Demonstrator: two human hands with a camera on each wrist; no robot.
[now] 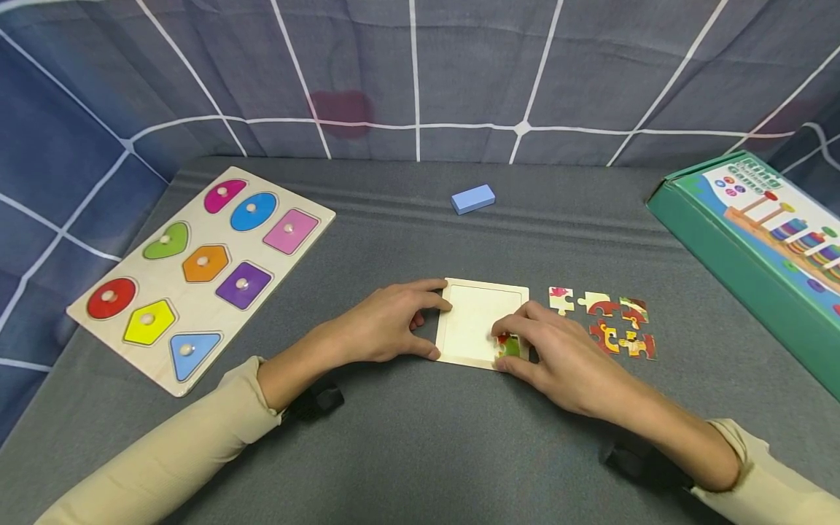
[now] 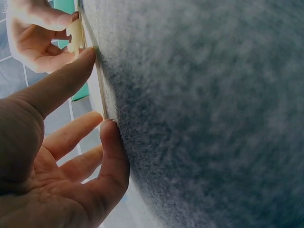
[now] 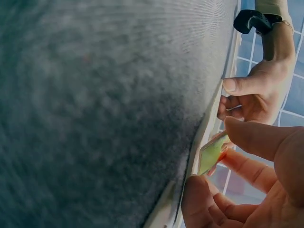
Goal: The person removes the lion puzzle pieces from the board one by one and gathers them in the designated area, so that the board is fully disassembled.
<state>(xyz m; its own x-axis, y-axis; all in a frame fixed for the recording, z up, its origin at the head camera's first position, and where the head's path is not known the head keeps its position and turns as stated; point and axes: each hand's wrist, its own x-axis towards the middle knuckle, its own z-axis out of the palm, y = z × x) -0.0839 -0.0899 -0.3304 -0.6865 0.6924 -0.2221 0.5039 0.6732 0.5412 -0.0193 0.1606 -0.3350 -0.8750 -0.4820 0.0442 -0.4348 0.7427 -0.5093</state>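
A square wooden puzzle tray [image 1: 474,319] with a raised rim lies at the middle of the table. My left hand [image 1: 387,322] holds it at its left edge, thumb by the near corner and index finger by the far one. Over the tray's near right corner, my right hand [image 1: 563,356] pinches a green and red jigsaw piece [image 1: 508,350] between thumb and fingers. That piece [image 3: 210,154] is tilted in the right wrist view. Several loose jigsaw pieces [image 1: 633,345] lie to the right of the tray, printed in red, yellow and green.
A board of knobbed coloured shapes [image 1: 252,299] lies at the left. Beyond the tray is a blue block [image 1: 473,199]. A green toy box [image 1: 741,248] stands at the right edge. A checked cloth [image 1: 472,65] hangs behind the grey table [image 1: 420,452].
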